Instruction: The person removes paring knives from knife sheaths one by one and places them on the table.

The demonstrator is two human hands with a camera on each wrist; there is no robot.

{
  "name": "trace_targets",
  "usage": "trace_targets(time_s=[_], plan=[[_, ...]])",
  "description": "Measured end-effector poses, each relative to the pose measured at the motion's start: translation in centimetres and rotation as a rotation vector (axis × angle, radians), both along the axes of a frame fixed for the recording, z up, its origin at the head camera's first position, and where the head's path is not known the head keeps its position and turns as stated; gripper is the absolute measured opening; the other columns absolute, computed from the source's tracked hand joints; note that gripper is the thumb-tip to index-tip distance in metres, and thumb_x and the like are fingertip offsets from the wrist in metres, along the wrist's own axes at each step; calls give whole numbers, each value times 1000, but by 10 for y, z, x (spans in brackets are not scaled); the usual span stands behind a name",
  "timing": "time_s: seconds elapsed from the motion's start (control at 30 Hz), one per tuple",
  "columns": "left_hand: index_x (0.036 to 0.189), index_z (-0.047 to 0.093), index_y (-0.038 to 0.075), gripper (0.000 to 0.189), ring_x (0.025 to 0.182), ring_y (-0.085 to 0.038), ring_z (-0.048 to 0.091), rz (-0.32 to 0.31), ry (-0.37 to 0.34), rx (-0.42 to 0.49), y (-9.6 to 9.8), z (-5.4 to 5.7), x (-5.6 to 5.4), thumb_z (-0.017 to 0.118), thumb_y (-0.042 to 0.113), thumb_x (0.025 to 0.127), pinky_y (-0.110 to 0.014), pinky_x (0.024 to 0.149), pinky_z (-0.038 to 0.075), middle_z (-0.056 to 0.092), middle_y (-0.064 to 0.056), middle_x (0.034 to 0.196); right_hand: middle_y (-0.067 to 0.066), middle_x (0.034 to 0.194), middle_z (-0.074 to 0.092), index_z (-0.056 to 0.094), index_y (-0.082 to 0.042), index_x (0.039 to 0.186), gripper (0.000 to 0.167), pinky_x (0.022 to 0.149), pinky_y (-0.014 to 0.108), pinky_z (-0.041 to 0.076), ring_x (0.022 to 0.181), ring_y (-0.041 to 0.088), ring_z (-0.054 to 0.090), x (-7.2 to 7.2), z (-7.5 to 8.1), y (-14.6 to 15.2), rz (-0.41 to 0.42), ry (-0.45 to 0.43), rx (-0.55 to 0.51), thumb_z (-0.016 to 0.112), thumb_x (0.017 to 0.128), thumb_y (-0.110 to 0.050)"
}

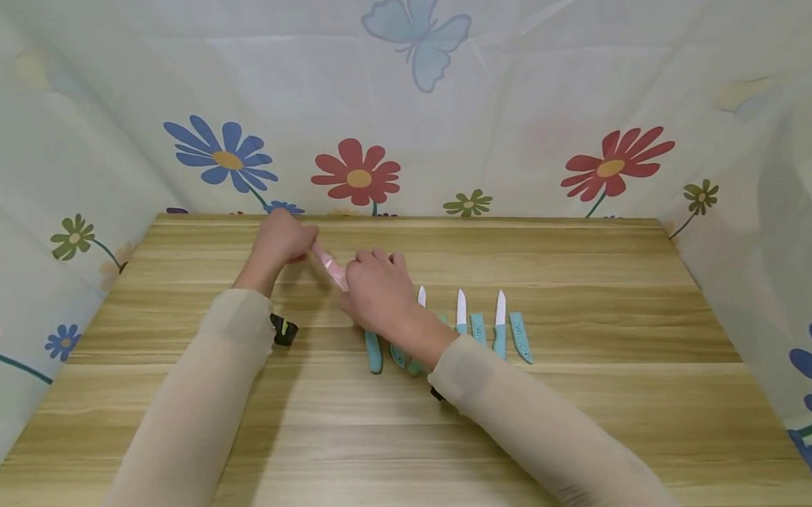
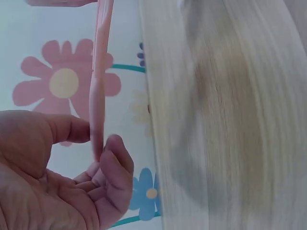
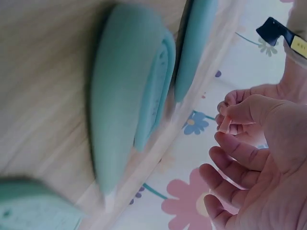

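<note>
A slim pink knife (image 1: 330, 266), which seems to be in its sheath, is held above the table between both hands. My left hand (image 1: 284, 234) pinches one end, the smooth handle (image 2: 97, 112) in the left wrist view. At the other end, my right hand (image 1: 382, 295) pinches the knife between thumb and forefinger, its remaining fingers spread loosely in the right wrist view. No blade of the pink knife shows. Below the right hand lie several teal knives (image 1: 501, 341) with white blades, partly hidden by the right hand and forearm.
Teal sheaths (image 1: 521, 338) lie beside the knives on the wood-grain table (image 1: 586, 272). A flower-print cloth (image 1: 498, 119) hangs behind the table's far edge and along both sides. Black straps (image 1: 284, 330) are worn on the wrists.
</note>
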State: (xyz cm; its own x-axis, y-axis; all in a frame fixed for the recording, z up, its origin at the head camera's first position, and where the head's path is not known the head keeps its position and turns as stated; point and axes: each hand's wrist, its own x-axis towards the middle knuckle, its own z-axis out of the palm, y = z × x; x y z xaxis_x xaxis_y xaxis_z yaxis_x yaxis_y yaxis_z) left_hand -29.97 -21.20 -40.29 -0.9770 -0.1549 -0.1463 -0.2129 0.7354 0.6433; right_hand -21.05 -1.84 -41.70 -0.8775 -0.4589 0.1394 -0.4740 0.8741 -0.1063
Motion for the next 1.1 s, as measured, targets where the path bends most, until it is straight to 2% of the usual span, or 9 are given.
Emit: trace_targets(time_s=[0.1,0.2,0.33,0.4,0.47,0.63,0.87,1.0,1.1], plan=[[90,66,-2,20,53,-13,64,10,13,157,1,2,5,59,16,95,-28,59,56,66,-6,69,-5,99,56,65,-19,83,26,93,44,40,100,20,52,1,3,7,-1,6,-17,73,97,-40],[103,64,-5,23,60,-10,69,23,7,342,3,3,11,60,17,101,-31,70,63,69,-9,85,-5,100,58,66,-18,86,24,93,45,41,101,21,53,1,4,15,2,21,-35,75,96,-38],[131,53,-8,38,68,-10,71,40,-3,518,7,3,17,61,19,106,-33,81,63,68,-14,106,-6,98,57,67,-18,89,18,93,46,42,101,21,54,0,4,25,2,43,-44,74,96,-34],[139,46,-8,44,69,-11,72,40,-3,595,8,4,19,61,18,107,-33,84,62,67,-15,107,-5,99,58,68,-18,91,17,94,46,42,103,21,54,0,6,29,0,42,-43,73,96,-33],[143,46,-11,47,70,-13,73,29,-5,671,10,4,21,60,17,108,-34,85,62,69,-13,103,-5,102,60,70,-17,94,16,95,46,42,106,21,55,1,7,34,-2,42,-40,73,97,-33],[142,54,-13,45,75,-16,75,4,-31,817,14,4,27,59,17,109,-33,83,62,70,-9,95,-3,109,67,76,-16,102,17,95,45,45,110,22,59,2,9,47,-8,52,-48,74,98,-32],[122,61,-4,30,93,-22,75,18,-62,942,22,-1,36,61,23,110,-33,88,61,66,-15,111,2,105,70,77,-9,108,19,87,40,53,95,21,64,3,10,68,1,54,-128,74,96,-24],[122,58,-5,28,102,-27,73,23,-58,1024,31,-2,43,57,21,111,-36,93,60,61,-17,118,5,106,70,75,-6,112,20,82,35,57,91,20,63,5,10,79,-4,30,-201,73,94,-14],[126,57,-5,28,103,-28,72,29,-48,1062,38,-3,48,56,19,112,-37,94,59,59,-18,119,6,109,69,75,-5,115,22,82,34,57,92,21,63,7,11,86,-11,22,-244,73,94,-11]])
